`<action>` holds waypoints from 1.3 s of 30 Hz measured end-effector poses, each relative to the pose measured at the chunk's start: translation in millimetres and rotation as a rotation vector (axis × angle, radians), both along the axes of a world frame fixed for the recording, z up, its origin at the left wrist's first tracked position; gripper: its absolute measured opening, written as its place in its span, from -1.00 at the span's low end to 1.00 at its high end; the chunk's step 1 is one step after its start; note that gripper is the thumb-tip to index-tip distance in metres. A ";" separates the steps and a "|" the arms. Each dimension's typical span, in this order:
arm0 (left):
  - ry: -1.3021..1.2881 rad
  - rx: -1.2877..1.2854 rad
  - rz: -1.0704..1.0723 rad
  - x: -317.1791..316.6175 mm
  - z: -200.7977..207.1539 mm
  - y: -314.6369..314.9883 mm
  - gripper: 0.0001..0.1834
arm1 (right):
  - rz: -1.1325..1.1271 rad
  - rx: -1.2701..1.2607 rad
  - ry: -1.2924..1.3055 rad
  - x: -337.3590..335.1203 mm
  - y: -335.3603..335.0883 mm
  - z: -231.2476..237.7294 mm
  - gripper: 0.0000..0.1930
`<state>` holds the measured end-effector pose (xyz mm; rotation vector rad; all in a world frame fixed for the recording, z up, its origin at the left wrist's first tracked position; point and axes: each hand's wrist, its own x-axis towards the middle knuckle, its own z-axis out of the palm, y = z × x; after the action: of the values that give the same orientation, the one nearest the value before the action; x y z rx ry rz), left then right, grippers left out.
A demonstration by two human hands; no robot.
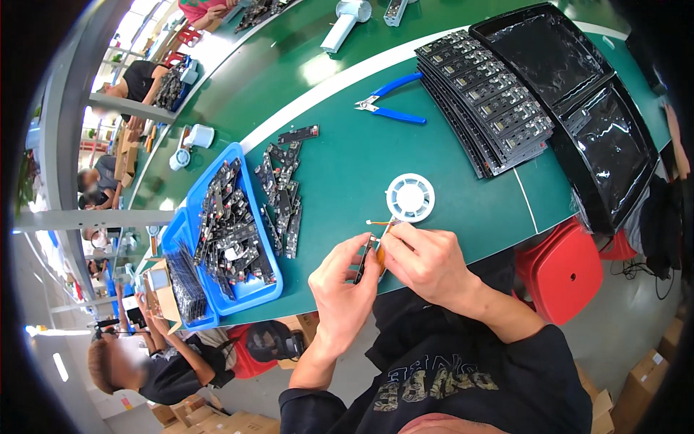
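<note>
My left hand (344, 278) is closed, its thumb and fingers pinching a narrow black circuit board (365, 262). Close beside it, my right hand (428, 264) is closed in a pinch around thin coloured wires (383, 223), which poke out past the fingertips and end in a small white plug. Something orange shows between the two hands, mostly covered by the fingers. Just beyond the right hand, a round white fan head (410, 197) with a spoked centre lies on the green mat.
Blue-handled cutters (396, 103) lie ahead, near stacked circuit board panels (486, 101) and black plastic trays (603, 137). Loose boards (288, 189) lie left, beside a blue bin (272, 289) full of more. A red stool (560, 273) stands right. Other people sit along the left.
</note>
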<state>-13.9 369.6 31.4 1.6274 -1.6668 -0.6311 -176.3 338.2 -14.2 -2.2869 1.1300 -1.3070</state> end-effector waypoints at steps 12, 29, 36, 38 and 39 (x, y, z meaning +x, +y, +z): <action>0.003 -0.108 0.010 -6.1 -1.7 -2.2 -0.70 | 0.045 0.093 -0.046 -3.9 -4.1 2.3 -0.85; 0.014 -0.190 0.004 -5.7 -12.3 -1.0 -0.76 | 0.041 0.037 0.034 -1.4 -9.5 6.8 -0.82; 0.049 -0.190 -0.051 -2.2 -7.4 -1.3 -0.77 | 0.111 0.155 0.082 -7.6 -11.3 14.9 -0.83; 0.069 -0.134 -0.055 -1.5 -0.1 0.5 -0.78 | 0.119 0.190 0.060 -6.9 -9.9 17.0 -0.84; 0.055 -0.119 -0.053 -1.9 3.6 0.2 -0.78 | 0.120 0.188 0.061 -8.0 -9.9 17.8 -0.84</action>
<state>-15.8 369.8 35.0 1.4735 -1.6803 -0.5865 -184.3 328.4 3.6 -2.2315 1.0678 -1.0476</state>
